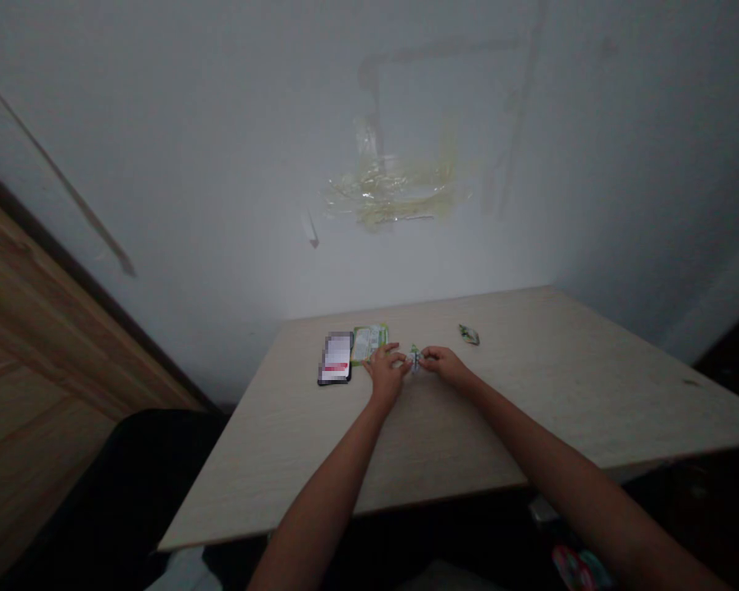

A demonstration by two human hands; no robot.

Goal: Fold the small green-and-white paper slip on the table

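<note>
Between my two hands, near the middle of the table, is a small white and green piece (414,358), too small to make out clearly. The thumb and fingertips of my left hand (387,369) pinch its left side, while the other fingers spread out. On its right side, the closed fingers of my right hand (444,364) grip it. A green and white printed card or sheet (368,342) lies flat just beyond my left hand, which partly covers its lower edge. Beside it on the left lies a phone (336,359) with its screen lit.
A small crumpled green packet (469,334) lies on the light wooden table (271,443), to the right beyond my right hand. The table's back edge meets a pale wall (222,164) with tape stuck on it. A dark shape stands left of the table.
</note>
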